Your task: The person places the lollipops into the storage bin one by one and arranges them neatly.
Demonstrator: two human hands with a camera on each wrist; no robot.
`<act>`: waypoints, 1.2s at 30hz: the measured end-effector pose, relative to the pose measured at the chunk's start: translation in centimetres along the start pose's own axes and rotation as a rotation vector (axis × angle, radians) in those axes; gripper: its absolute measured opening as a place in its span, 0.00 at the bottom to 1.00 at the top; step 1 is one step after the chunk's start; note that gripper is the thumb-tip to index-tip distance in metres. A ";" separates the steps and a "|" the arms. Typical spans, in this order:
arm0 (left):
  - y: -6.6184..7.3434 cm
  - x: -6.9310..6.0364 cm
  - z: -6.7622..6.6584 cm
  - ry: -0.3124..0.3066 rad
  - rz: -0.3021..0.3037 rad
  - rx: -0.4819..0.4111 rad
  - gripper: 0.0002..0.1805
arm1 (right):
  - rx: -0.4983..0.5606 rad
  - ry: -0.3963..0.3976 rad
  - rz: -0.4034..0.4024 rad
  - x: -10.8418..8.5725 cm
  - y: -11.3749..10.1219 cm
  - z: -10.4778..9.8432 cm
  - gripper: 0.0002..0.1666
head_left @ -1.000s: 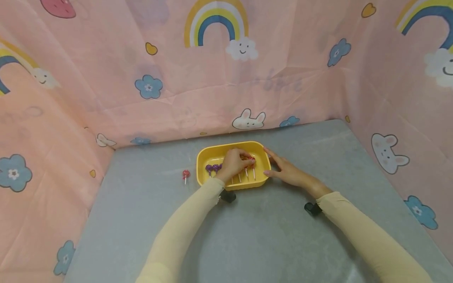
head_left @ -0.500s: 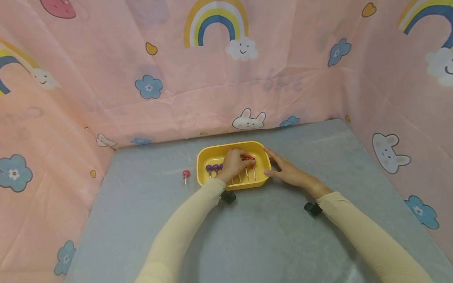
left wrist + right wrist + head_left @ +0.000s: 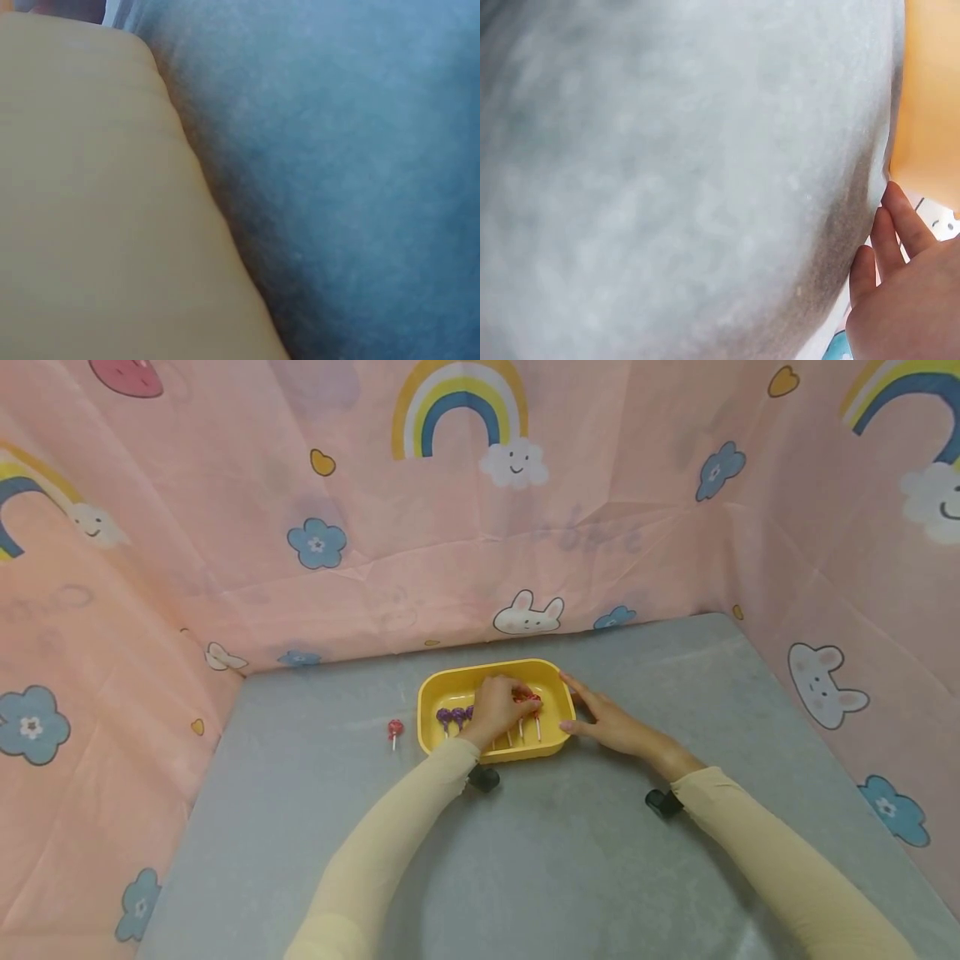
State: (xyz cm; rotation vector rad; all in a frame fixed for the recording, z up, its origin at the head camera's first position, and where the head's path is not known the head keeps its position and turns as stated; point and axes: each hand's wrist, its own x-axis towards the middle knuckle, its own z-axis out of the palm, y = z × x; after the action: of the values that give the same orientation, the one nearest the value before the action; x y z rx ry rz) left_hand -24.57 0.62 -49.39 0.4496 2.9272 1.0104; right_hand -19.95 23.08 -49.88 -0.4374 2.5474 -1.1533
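Observation:
Inside the yellow tray (image 3: 431,693), my left hand (image 3: 493,706) reaches across to the right half. Its thumb and fingers pinch the head of a red lollipop in a row of lollipops; the fingers partly cover it. White lollipop sticks (image 3: 537,731) point toward me below that hand. Left of it in the tray lie purple lollipops (image 3: 443,716). My right hand (image 3: 611,725) rests against the tray's right end, fingers and thumb spread and extended. In the right wrist view, its fingers (image 3: 886,232) touch the tray wall (image 3: 930,97). The left wrist view mostly shows sleeve and table.
One red lollipop (image 3: 395,728) lies on the grey table (image 3: 315,793), left of the tray. Pink printed cloth (image 3: 600,552) hangs behind the table and along both sides. Dark wrist cameras (image 3: 483,778) sit beneath the cuffs.
The red lollipop's stick beneath my left fingers has shifted very slightly. Both hands and the tray otherwise stay in place.

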 end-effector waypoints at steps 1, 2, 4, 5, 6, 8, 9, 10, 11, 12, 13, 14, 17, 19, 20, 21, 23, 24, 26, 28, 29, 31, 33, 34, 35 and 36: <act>0.0 0.0 0.0 0.001 0.001 0.006 0.14 | -0.004 0.000 -0.001 0.0 0.0 0.0 0.53; -0.1 0.0 0.1 0.003 0.001 0.012 0.14 | -0.005 0.001 0.001 0.0 0.0 0.0 0.53; -0.1 0.0 0.1 0.004 0.000 0.023 0.15 | -0.005 0.002 0.006 0.0 0.1 0.0 0.53; -0.1 0.0 0.1 0.004 -0.002 0.027 0.15 | -0.006 0.001 0.006 0.0 0.1 0.0 0.53; -0.1 0.0 0.1 0.004 -0.002 0.030 0.15 | -0.007 0.002 0.006 0.0 0.1 0.0 0.53; -0.1 0.0 0.1 0.006 0.000 0.038 0.15 | -0.002 0.001 0.014 0.0 0.0 0.0 0.52; -0.1 0.0 0.1 0.006 0.002 0.042 0.15 | -0.003 0.000 0.014 0.0 0.0 0.0 0.52; 0.0 0.0 0.1 0.005 0.002 0.044 0.15 | -0.003 0.000 0.013 0.0 0.0 0.0 0.52; 0.0 0.0 0.1 0.003 0.000 0.046 0.15 | -0.002 -0.001 0.011 0.0 0.0 0.0 0.52; 0.0 0.0 0.1 0.001 -0.002 0.046 0.15 | -0.003 -0.001 0.009 0.0 0.0 0.1 0.52; 0.0 -0.1 0.0 -0.002 -0.004 0.045 0.15 | -0.003 -0.001 0.008 0.0 0.0 0.1 0.52; 0.0 -0.1 0.0 -0.005 -0.008 0.042 0.15 | -0.003 -0.001 0.006 0.0 0.0 0.1 0.52; 0.0 -0.1 0.0 -0.013 -0.016 0.033 0.16 | -0.007 -0.001 0.004 0.1 0.1 0.1 0.52; 0.0 -0.1 0.0 -0.014 -0.015 0.031 0.16 | -0.009 -0.001 0.004 0.1 0.2 0.1 0.52; 0.0 -0.1 0.0 -0.015 -0.016 0.027 0.16 | -0.009 -0.001 0.004 0.1 0.3 0.1 0.52; 0.0 -0.1 0.0 -0.016 -0.016 0.025 0.17 | -0.009 -0.001 0.003 0.1 0.3 0.1 0.52; 0.0 -0.1 0.0 -0.019 -0.016 0.025 0.17 | -0.010 -0.001 0.002 0.1 0.3 0.1 0.52; 0.1 -0.1 0.0 -0.020 -0.017 0.025 0.17 | -0.009 -0.001 0.002 0.1 0.3 0.1 0.52; 0.1 -0.1 0.0 -0.023 -0.017 0.026 0.17 | -0.010 -0.002 0.002 0.2 0.3 0.1 0.52; 0.1 -0.2 0.0 -0.026 -0.015 0.031 0.17 | -0.010 -0.003 0.005 0.2 0.3 0.1 0.52; 0.1 -0.2 -0.1 -0.028 -0.015 0.031 0.18 | -0.010 -0.003 0.007 0.1 0.3 0.1 0.52; 0.1 -0.2 -0.1 -0.029 -0.011 0.033 0.18 | -0.005 -0.002 0.007 0.1 0.2 0.1 0.52; 0.2 -0.2 -0.2 -0.031 -0.006 0.032 0.18 | -0.003 -0.002 0.008 0.0 0.2 0.0 0.52; 0.2 -0.2 -0.2 -0.031 -0.003 0.031 0.18 | -0.003 -0.002 0.007 0.0 0.1 0.0 0.52; 0.2 -0.2 -0.2 -0.032 0.000 0.027 0.19 | -0.003 -0.002 0.007 0.0 0.1 0.0 0.52; 0.2 -0.1 -0.3 -0.031 0.002 0.027 0.19 | -0.003 -0.002 0.006 0.0 0.1 0.0 0.52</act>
State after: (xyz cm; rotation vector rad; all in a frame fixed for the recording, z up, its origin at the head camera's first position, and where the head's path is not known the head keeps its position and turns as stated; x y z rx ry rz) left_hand -24.41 0.59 -49.06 0.4643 2.9162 0.9567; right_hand -19.95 23.16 -49.90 -0.4309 2.5470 -1.1463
